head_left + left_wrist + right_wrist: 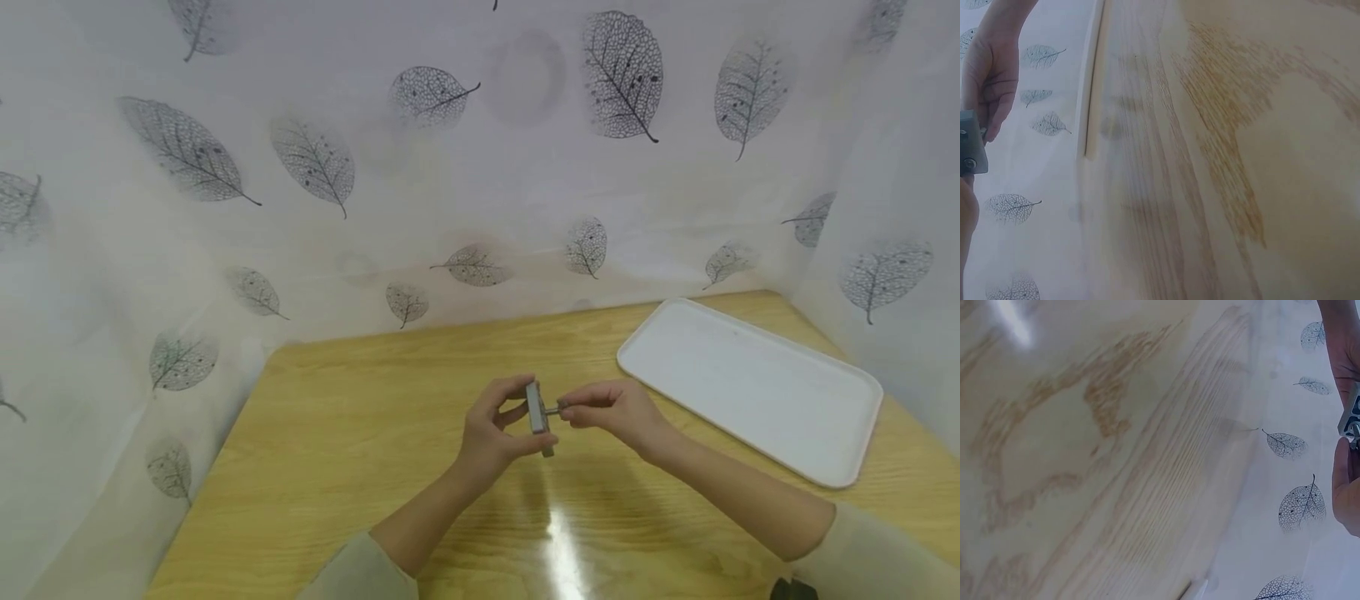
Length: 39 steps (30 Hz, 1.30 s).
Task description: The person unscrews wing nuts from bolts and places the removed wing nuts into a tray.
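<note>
Above the middle of the table, my left hand [483,437] grips a small grey metal block [535,407], thumb below and fingers at its top edge. A thin metal rod [552,411] sticks out of the block's right side. My right hand [621,408] pinches the small end piece of that rod between thumb and fingertips. At the left edge of the left wrist view, the block [974,147] shows a flat face with a round fitting low on it. The right wrist view catches the block's hollowed side [1352,415] at its right edge, partly cut off.
A white rectangular tray [750,387] lies on the right of the wooden table [337,425]. Leaf-patterned cloth [480,183] hangs behind the table and at both sides. Something small and black [793,590] shows by the right sleeve.
</note>
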{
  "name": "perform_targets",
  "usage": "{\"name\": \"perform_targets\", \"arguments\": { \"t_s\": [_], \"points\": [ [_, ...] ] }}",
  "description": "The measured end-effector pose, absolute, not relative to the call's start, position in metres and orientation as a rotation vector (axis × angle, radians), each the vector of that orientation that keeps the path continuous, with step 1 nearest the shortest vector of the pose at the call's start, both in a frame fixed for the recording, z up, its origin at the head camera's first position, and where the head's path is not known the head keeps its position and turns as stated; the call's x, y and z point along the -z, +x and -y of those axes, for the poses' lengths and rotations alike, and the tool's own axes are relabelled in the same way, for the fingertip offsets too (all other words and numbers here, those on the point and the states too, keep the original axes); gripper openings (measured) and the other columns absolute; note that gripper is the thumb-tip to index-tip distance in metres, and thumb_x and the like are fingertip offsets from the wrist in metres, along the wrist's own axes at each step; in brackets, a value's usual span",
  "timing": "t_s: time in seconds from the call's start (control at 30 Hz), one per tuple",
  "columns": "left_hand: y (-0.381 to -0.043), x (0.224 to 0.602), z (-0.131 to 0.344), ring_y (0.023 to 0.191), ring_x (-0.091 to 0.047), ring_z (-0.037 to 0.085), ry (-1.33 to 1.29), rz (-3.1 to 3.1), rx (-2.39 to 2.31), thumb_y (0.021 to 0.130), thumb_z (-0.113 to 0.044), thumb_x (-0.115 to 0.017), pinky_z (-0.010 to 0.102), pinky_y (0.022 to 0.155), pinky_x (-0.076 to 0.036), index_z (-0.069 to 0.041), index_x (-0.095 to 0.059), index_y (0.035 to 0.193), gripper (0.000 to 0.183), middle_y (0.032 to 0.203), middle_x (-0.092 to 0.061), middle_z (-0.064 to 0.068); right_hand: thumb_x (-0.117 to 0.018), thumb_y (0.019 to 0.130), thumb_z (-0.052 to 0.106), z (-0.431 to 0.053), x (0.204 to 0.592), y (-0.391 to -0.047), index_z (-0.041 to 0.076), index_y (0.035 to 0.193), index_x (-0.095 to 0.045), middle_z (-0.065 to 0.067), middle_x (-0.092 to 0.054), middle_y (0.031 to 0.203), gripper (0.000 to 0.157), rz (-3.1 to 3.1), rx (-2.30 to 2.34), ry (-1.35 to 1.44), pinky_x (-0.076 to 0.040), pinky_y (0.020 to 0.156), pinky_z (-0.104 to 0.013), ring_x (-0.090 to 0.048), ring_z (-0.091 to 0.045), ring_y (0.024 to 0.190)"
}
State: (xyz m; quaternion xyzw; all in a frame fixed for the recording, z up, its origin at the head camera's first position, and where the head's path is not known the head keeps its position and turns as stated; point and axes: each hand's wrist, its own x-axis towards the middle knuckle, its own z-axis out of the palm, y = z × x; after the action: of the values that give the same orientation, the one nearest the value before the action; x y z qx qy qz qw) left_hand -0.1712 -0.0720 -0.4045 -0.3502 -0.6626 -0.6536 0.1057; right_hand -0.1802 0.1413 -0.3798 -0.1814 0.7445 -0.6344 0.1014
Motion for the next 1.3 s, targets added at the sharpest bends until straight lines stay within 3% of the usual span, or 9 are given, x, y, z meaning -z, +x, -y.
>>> {"name": "perform_targets", "arguments": {
  "t_s": [0.4, 0.53, 0.7, 0.8, 0.97, 1.3],
  "points": [
    [-0.1724, 0.4038, 0.0712, 0.110, -0.051, 0.017, -1.051, 1.937, 1.902, 0.068, 0.007, -0.080, 0.034, 0.099, -0.051, 0.002, -0.046, 0.129, 0.070, 0.120, -0.049, 0.025, -0.072, 0.083, 0.009, -0.1402, 0.3818, -0.1776, -0.010, 0.101, -0.067, -0.027, -0.060, 0.116, 0.026, -2.255, 1.925, -0.619, -0.059, 0.084, -0.027, -0.064, -0.008, 0.095],
    [-0.1729, 0.4050, 0.0709, 0.110, -0.052, 0.020, -1.055, 1.934, 1.885, 0.068, 0.007, -0.079, 0.034, 0.099, -0.051, 0.003, -0.046, 0.129, 0.069, 0.119, -0.049, 0.026, -0.069, 0.087, 0.016, -0.1406, 0.3809, -0.1760, -0.005, 0.109, -0.066, -0.023, -0.062, 0.117, 0.031, -2.311, 1.878, -0.574, -0.059, 0.085, -0.027, -0.065, -0.011, 0.095],
    [-0.1717, 0.4042, 0.0714, 0.110, -0.052, 0.018, -1.035, 1.944, 1.895, 0.068, 0.007, -0.080, 0.033, 0.099, -0.051, 0.003, -0.046, 0.128, 0.069, 0.119, -0.047, 0.030, -0.065, 0.091, 0.022, -0.1422, 0.3813, -0.1762, -0.005, 0.123, -0.055, -0.021, -0.062, 0.119, 0.043, -2.296, 1.879, -0.430, -0.057, 0.092, -0.036, -0.065, -0.020, 0.100],
    [-0.1704, 0.4027, 0.0718, 0.110, -0.052, 0.017, -1.009, 1.956, 1.905, 0.067, 0.008, -0.080, 0.033, 0.099, -0.051, 0.003, -0.047, 0.128, 0.070, 0.119, -0.049, 0.028, -0.061, 0.094, 0.023, -0.1432, 0.3829, -0.1783, -0.009, 0.124, -0.051, -0.019, -0.065, 0.109, 0.045, -2.183, 1.931, -0.360, -0.058, 0.090, -0.039, -0.066, -0.023, 0.096],
    [-0.1694, 0.4020, 0.0717, 0.110, -0.052, 0.016, -0.987, 1.962, 1.914, 0.066, 0.008, -0.080, 0.033, 0.099, -0.051, 0.002, -0.048, 0.128, 0.070, 0.119, -0.050, 0.024, -0.055, 0.097, 0.030, -0.1443, 0.3823, -0.1800, -0.014, 0.114, -0.055, -0.006, -0.070, 0.089, 0.047, -1.986, 1.920, -0.277, -0.061, 0.083, -0.038, -0.068, -0.019, 0.084],
    [-0.1710, 0.3999, 0.0690, 0.111, -0.052, 0.020, -1.047, 1.949, 1.872, 0.066, 0.012, -0.079, 0.034, 0.100, -0.051, 0.003, -0.047, 0.128, 0.070, 0.119, -0.049, 0.026, -0.054, 0.097, 0.031, -0.1438, 0.3780, -0.1806, -0.015, 0.113, -0.056, -0.004, -0.069, 0.082, 0.049, -1.950, 1.874, -0.306, -0.062, 0.078, -0.036, -0.067, -0.016, 0.077]
  ]
}}
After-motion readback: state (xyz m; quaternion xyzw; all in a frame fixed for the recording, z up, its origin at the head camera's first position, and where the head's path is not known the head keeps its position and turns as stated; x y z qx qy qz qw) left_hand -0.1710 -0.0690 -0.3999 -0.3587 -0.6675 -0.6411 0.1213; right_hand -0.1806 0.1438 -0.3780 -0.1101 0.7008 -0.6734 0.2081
